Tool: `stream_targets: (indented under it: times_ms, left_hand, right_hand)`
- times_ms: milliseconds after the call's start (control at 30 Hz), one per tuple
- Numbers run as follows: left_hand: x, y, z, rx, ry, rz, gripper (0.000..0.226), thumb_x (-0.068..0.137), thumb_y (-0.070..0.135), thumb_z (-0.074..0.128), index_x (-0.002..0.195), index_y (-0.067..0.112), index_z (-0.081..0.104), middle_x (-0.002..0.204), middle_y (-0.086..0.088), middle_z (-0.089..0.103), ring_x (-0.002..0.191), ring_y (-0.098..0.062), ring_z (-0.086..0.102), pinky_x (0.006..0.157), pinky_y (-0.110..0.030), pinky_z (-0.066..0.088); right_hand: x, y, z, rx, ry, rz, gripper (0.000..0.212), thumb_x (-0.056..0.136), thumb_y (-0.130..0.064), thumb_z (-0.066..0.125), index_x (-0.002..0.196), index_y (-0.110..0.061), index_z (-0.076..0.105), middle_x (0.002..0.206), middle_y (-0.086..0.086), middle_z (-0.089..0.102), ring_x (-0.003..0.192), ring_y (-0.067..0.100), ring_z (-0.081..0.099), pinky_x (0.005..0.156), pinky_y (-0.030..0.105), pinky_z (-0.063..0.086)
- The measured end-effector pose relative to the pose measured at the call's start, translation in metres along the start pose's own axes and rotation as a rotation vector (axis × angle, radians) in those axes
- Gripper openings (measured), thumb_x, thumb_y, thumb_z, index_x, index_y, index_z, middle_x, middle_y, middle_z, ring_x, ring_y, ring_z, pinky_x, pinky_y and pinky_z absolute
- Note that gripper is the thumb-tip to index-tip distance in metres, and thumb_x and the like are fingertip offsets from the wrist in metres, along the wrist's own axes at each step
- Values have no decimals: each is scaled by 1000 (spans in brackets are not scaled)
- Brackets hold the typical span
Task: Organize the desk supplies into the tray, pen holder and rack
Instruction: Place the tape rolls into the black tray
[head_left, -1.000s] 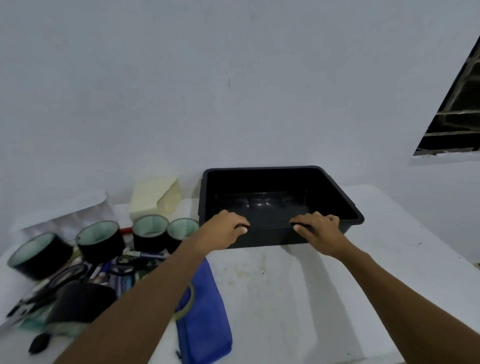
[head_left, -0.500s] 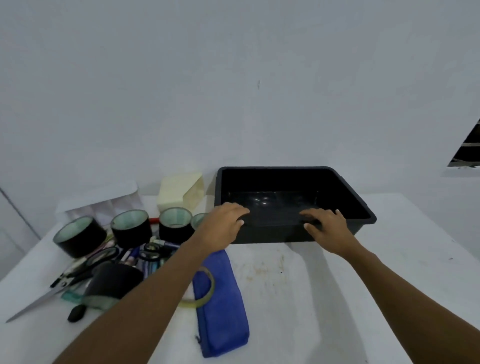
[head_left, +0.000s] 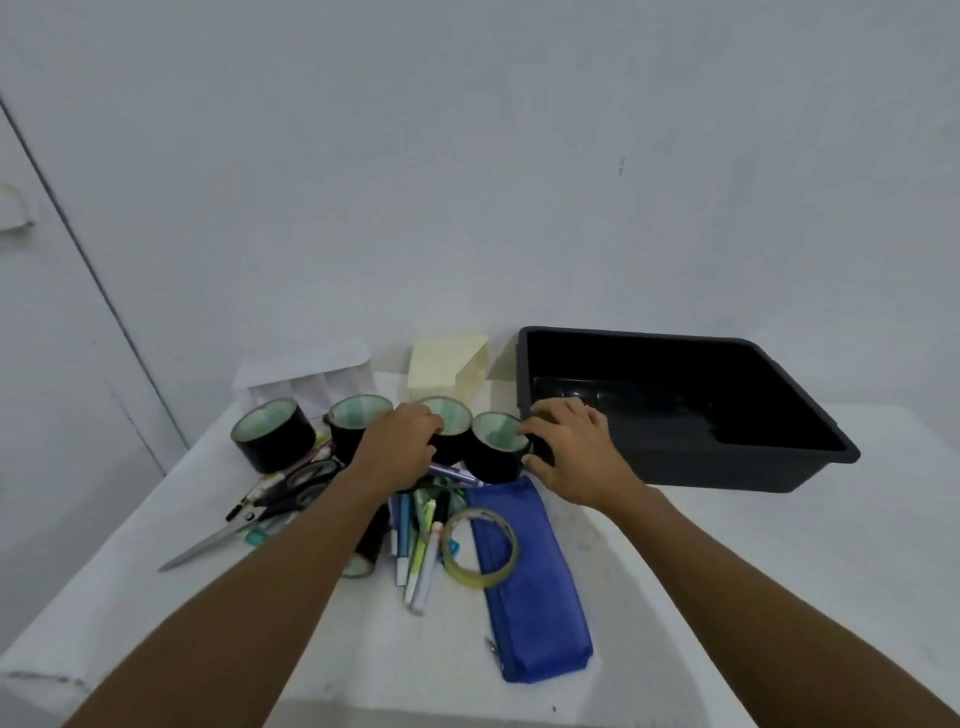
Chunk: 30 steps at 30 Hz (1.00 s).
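Left of the tray (head_left: 727, 467), left hand (head_left: 397, 449) clasped one tape roll (head_left: 451, 415). Right hand (head_left: 569, 449) gripped the neighbouring roll (head_left: 491, 449), arms outstretched.

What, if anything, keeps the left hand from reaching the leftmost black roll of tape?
Probably yes, it can reach. The leftmost black roll of tape stands uncovered, with only another black roll between it and the left hand, whose grip is on a third roll; the right hand holds a fourth roll.
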<state>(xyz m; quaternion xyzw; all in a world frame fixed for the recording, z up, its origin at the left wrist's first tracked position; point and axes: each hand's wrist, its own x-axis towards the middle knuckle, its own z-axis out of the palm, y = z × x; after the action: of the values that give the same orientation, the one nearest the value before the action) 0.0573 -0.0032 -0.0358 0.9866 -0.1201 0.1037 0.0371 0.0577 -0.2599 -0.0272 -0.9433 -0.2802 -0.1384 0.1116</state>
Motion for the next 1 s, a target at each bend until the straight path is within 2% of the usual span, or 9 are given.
stream_targets:
  times_ms: [133,267,367,433,467,533,733,833,1000]
  left_hand:
    - [10,-10,5,62,-32,70,33,92,20,55,126,19,57,126,-3,51,119,-25,45,92,-38,35]
    - [14,-22,14,-55,-1,85,27,93,20,57,121,20,61,121,-3,51,117,-24,44,94,-37,36]
    - [24,-36,7,-230,20,104,16,93,18,58,108,16,63,113,-4,51,111,-24,47,91,-39,42]
    - [29,-45,-3,-424,15,82,12,92,15,59,103,12,63,108,-5,54,106,-24,51,90,-37,43]
    - [31,-49,-8,-525,7,63,10,93,13,59,101,11,64,106,-4,56,105,-23,54,89,-33,43]
    - [33,-56,-21,-666,-11,21,8,94,13,58,99,13,64,106,-3,61,103,-20,57,85,-28,41]
    - [46,-57,-56,-836,85,33,12,93,10,60,93,22,62,99,1,66,96,-14,60,82,-26,42]
    - [58,-42,-66,-834,167,75,12,92,8,60,97,18,64,101,1,65,98,-15,60,89,-28,45]
    - [86,4,-62,-772,327,167,13,87,6,65,99,9,67,112,0,53,104,-12,53,93,-22,42]
  right_hand:
    - [26,-31,21,-229,-167,86,42,87,-41,61,122,-18,60,148,5,31,142,25,13,113,63,7]
    - [40,-46,27,-139,-214,202,33,89,-34,60,117,-18,64,147,0,35,142,23,12,110,67,6]
    - [50,-46,17,134,-162,339,18,89,-34,62,97,-21,70,130,-3,54,129,20,36,110,60,23]
    - [54,-48,5,428,-57,445,18,87,-32,64,73,-21,64,104,0,65,100,19,56,94,48,45]
    - [55,-52,-1,601,-14,510,22,89,-29,63,70,-19,61,94,2,65,89,19,58,82,42,50]
    - [57,-58,-14,899,72,614,19,92,-25,59,76,-14,64,88,6,64,84,20,59,71,33,47]
    - [69,-46,-44,1449,235,613,17,89,-17,55,72,-19,59,75,3,57,76,19,52,69,33,40]
    - [67,-24,-67,1373,283,568,28,92,-18,55,65,-23,53,69,-1,52,69,13,49,62,30,40]
    - [48,46,-77,838,258,568,23,87,-29,65,71,-17,54,75,-1,55,75,17,52,68,30,40]
